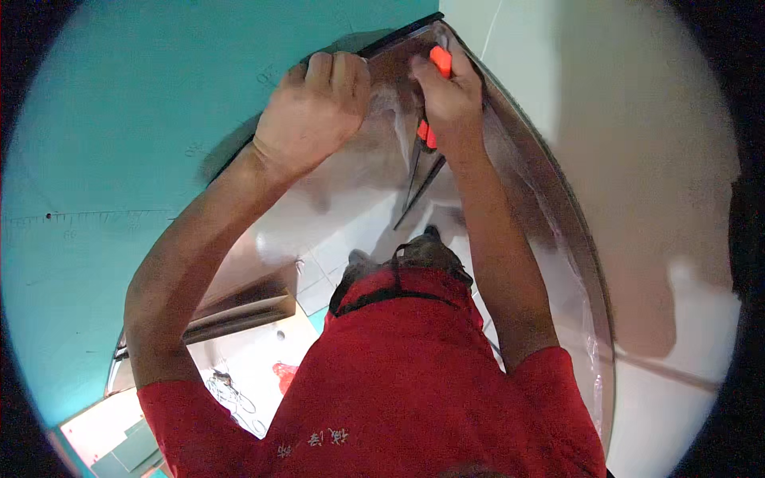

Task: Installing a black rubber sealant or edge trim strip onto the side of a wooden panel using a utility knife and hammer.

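My right hand [453, 99] is closed around an orange-and-black utility knife [440, 61], near the upper corner of a large shiny panel with a dark edge [550, 151]. The knife's metal tip end points up toward that corner, and more orange shows below my palm. My left hand [319, 99] is curled into a fist at the panel's upper left edge; what its fingers grip is hidden. Clear plastic film [390, 111] lies wrinkled on the panel between my hands. More loose film [558, 239] runs along the right edge.
A teal wall [159, 103] with faint marks is at the left, a pale wall [637, 119] at the right. Stacked brown boards or cardboard [247, 311] stand at lower left. Beyond them, thin dark cords [231, 394] and a red item [284, 374] lie on a bright surface.
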Motion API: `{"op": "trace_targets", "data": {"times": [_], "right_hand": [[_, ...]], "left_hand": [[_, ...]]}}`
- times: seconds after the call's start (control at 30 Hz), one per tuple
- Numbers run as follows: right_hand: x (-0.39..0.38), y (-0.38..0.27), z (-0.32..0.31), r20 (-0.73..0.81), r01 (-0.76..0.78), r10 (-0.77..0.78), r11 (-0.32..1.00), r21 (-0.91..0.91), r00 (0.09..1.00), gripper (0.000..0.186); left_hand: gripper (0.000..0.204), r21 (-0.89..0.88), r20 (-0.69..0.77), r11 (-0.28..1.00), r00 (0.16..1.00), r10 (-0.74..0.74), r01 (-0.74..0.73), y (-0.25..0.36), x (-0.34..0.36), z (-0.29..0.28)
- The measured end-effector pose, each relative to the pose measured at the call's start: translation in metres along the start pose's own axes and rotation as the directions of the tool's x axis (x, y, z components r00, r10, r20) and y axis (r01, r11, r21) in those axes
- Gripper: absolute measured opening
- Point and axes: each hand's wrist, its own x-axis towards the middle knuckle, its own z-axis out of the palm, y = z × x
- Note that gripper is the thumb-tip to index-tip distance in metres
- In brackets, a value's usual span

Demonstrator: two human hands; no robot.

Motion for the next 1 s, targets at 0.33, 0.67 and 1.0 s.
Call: {"op": "trace_targets", "data": {"times": [0.33,0.67,1.0], "right_hand": [[0.018,-0.040,0.026,-0.317,-0.108,0.149,0.984,0.145,0.937,0.018],[0.020,-0.034,0.026,-0.248,-0.267,0.378,0.883,0.387,0.892,0.012],[0.017,-0.032,0.017,-0.166,-0.270,0.331,0.912,0.310,0.929,0.014]], "left_hand": [[0.027,-0.186,0.189,0.932,0.942,-0.278,0.312,0.016,-0.028,-0.037],[0.029,-0.287,0.046,0.711,0.751,-0.659,0.642,0.022,-0.116,-0.040],[0.030,-0.269,0.031,0.747,0.781,-0.623,0.607,0.018,-0.122,-0.041]]}}
